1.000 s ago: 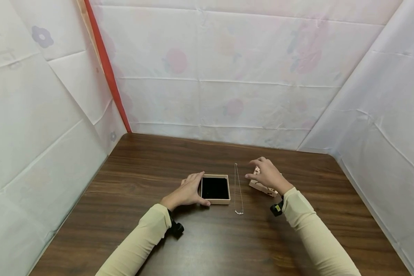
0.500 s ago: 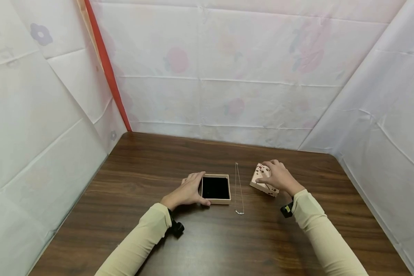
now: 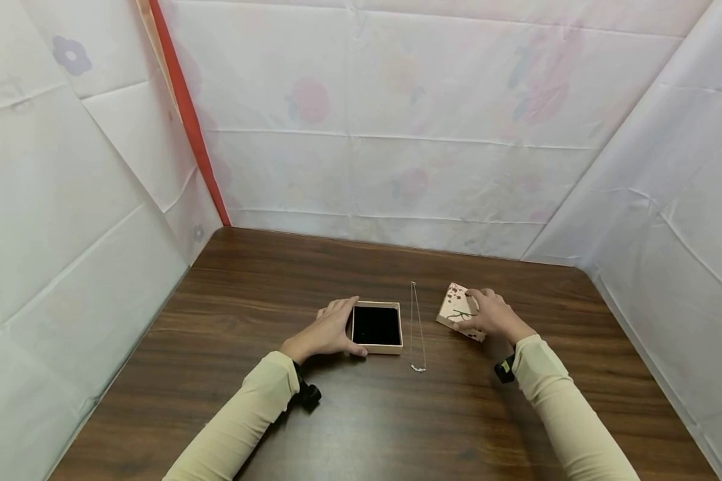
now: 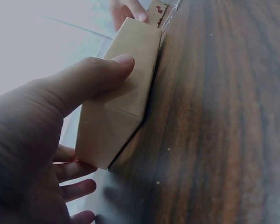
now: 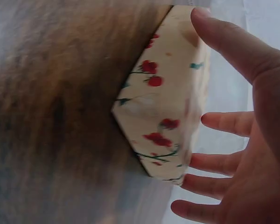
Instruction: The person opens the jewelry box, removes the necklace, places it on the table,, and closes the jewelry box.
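Observation:
An open jewellery box base (image 3: 387, 349) with a black pad (image 3: 376, 325) inside stands on the table. My left hand (image 3: 327, 332) holds it, thumb on the near wall (image 4: 123, 70) and fingers around the left side. To its right a thin silver necklace (image 3: 418, 369) lies stretched out in a long narrow loop. Farther right is the cream box lid (image 3: 455, 302), printed with red flowers, its patterned top up. My right hand (image 3: 493, 317) is spread over the lid's right part, thumb at its near edge. In the right wrist view the fingers (image 5: 219, 163) look fairly straight, tips at the lid's edge.
The dark wood-grain table (image 3: 349, 421) carries the box parts and necklace. White printed sheets (image 3: 361, 120) hang behind and on both sides, with a red strip (image 3: 186, 113) at the back left. Black cameras (image 3: 309, 397) are strapped to both wrists.
My right hand has moved right from beside the necklace, over the lid, uncovering more of its flowered top. The left hand, box base and necklace stay in place.

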`<state>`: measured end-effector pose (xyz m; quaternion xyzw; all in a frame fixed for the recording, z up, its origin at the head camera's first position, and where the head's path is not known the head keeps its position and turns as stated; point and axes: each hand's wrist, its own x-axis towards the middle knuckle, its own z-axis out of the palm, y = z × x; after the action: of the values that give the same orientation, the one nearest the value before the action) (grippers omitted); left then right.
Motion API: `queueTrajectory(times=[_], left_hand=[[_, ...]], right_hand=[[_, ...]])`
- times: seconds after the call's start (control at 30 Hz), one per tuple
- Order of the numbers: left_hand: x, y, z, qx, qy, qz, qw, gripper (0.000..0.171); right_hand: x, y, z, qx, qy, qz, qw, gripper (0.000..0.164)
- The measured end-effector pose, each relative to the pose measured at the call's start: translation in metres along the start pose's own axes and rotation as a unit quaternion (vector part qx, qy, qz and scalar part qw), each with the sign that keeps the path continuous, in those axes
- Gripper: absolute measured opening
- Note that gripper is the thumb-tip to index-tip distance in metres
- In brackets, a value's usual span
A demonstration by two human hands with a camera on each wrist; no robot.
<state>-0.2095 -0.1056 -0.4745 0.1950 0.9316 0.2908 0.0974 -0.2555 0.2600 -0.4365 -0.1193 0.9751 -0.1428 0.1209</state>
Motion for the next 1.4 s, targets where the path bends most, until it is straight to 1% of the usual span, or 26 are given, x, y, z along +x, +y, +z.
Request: queueTrajectory(times=[0.2, 0.5, 0.8, 1.0, 1.2, 1.4], left_hand=[[-0.001, 0.001, 0.001, -0.001, -0.007, 0.000, 1.0000, 0.121], [-0.001, 0.000, 0.001, -0.002, -0.005, 0.000, 1.0000, 0.122], [-0.001, 0.002, -0.002, -0.004, -0.008, -0.001, 1.0000, 0.121], [0.000, 0.001, -0.002, -0.003, -0.007, -0.001, 1.0000, 0.121], [0.001, -0.001, -0.001, -0.003, -0.003, 0.002, 1.0000, 0.121], [0.001, -0.002, 0.000, 0.002, -0.007, 0.004, 1.0000, 0.121]], right_hand=[[-0.001, 0.006, 0.006, 0.014, 0.001, 0.005, 1.000, 0.097], [0.001, 0.011, 0.009, 0.029, 0.004, -0.008, 1.000, 0.100], [0.003, 0.014, 0.008, 0.028, 0.023, -0.007, 0.999, 0.100], [0.004, 0.008, 0.006, 0.039, 0.027, -0.009, 0.999, 0.098], [0.002, -0.001, 0.005, 0.044, 0.037, -0.036, 0.998, 0.097], [0.000, -0.011, 0.009, 0.044, 0.055, -0.061, 0.996, 0.095]])
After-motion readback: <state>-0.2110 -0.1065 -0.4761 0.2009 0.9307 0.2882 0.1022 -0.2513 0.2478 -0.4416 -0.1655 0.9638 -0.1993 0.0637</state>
